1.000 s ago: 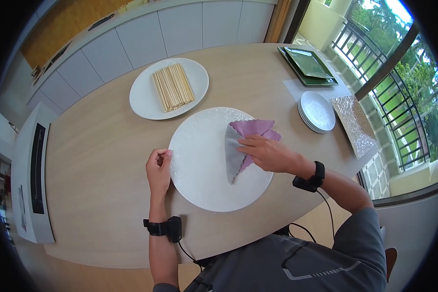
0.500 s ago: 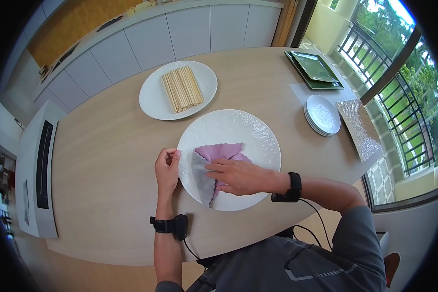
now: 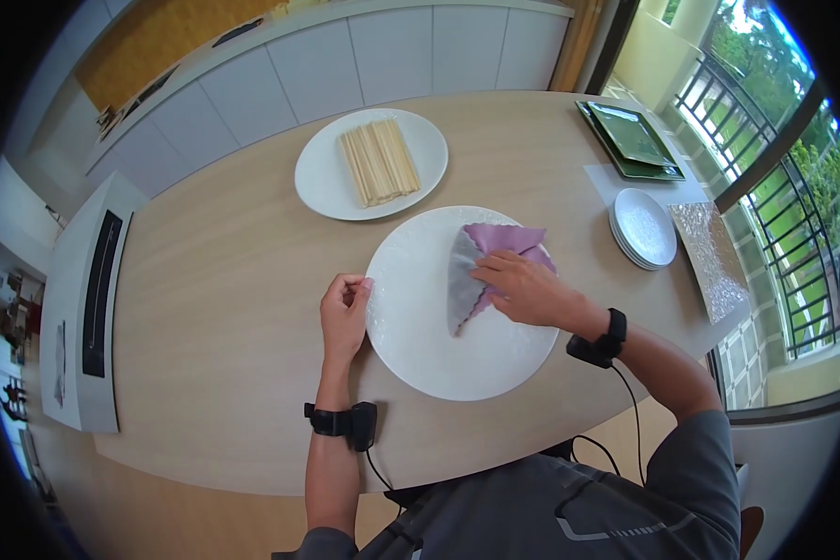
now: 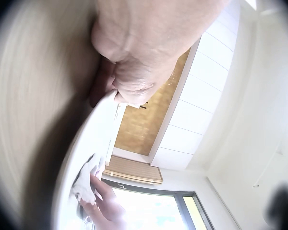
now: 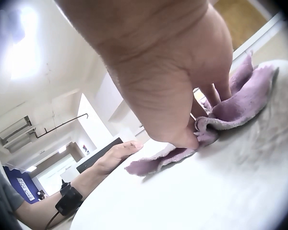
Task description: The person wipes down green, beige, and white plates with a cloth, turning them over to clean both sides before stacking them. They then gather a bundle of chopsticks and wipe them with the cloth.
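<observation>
A large white round plate (image 3: 411, 327) lies near the table's front edge. On its right part is a cloth (image 3: 464, 280), grey on one side and pink-purple on the other, bunched under the right hand (image 3: 532, 291). In the right wrist view that hand (image 5: 168, 91) presses the purple cloth (image 5: 245, 103) onto the plate, fingertips bent into its folds. The left hand (image 3: 345, 317) pinches the plate's left rim between thumb and fingers; the left wrist view shows this hand (image 4: 134, 52) at the plate edge (image 4: 103, 108).
Behind the large plate, a white oval plate (image 3: 317, 177) holds a bundle of pale sticks (image 3: 381, 163). At the right are stacked green square plates (image 3: 635, 135), small white plates (image 3: 642, 229) and a textured rectangular tray (image 3: 714, 257). A white appliance (image 3: 79, 308) stands at the left.
The right hand and cloth went left across the plate, then back to its right part. The left hand stays at the rim. The head view has shifted a little.
</observation>
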The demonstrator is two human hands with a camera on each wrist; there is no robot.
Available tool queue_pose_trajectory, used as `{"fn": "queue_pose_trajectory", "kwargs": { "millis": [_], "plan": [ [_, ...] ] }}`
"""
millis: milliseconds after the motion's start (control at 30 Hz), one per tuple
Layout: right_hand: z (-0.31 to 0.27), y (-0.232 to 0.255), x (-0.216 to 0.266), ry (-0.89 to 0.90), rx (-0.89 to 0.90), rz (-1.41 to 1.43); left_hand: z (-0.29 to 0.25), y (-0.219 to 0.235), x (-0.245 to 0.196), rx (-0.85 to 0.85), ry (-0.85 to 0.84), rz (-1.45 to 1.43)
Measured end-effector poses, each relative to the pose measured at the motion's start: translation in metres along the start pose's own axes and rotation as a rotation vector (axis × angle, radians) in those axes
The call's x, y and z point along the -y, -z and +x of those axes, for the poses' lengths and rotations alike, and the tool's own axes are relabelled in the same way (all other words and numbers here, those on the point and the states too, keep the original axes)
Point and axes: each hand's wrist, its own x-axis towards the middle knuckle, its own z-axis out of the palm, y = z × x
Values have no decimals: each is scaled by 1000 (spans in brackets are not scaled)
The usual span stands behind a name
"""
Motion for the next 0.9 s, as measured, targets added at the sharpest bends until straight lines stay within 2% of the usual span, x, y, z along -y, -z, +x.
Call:
{"fn": "queue_pose_trajectory", "kwargs": {
  "millis": [100,167,267,467,600,733,800,900],
  "plan": [
    [-17,7,2,25,10,43,-1,-1,-1,-9,-35,-17],
    [-27,11,10,55,-50,98,-1,-1,1,-32,-19,14],
    [-31,16,26,90,13,141,-1,-2,-1,-29,0,19],
    [-13,-1,55,217,46,317,0,-1,-4,-7,13,33],
    [13,-15,63,270,77,337,-1,0,-5,0,10,17],
    [38,-22,63,260,57,319,-1,1,-5,2,-2,34],
    [46,-28,57,224,-12,270,-1,3,-6,41,33,54],
    [51,-17,49,145,-7,227,-1,2,-8,45,47,50]
  ]
}}
